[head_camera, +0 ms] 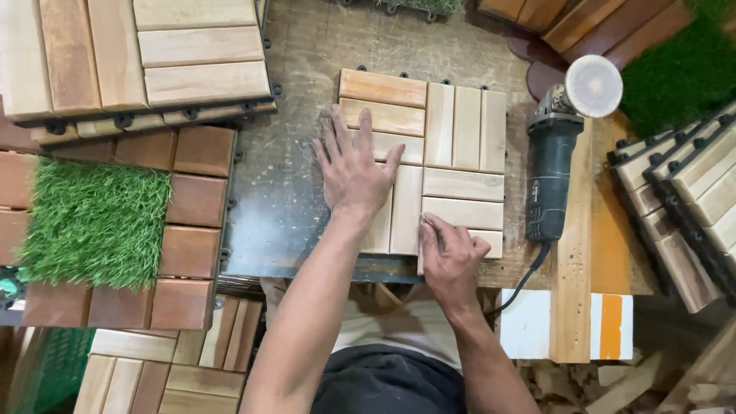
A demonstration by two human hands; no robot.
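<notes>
A square wooden deck tile [460, 130] of pale slats lies on the dark, scratched workbench [291, 207]. My left hand [353, 170] rests flat on the tile's left side, fingers spread. My right hand [452, 257] has its fingers curled against the tile's near edge, pressing on a slat near the front right corner. I cannot tell whether it holds something small.
An angle grinder [553, 172] with a sanding disc [593, 86] lies just right of the tile, its cord trailing off the front edge. Stacks of wooden tiles stand at back left [130, 54] and right [690, 192]. A patch of artificial grass [92, 222] sits on brown tiles at left.
</notes>
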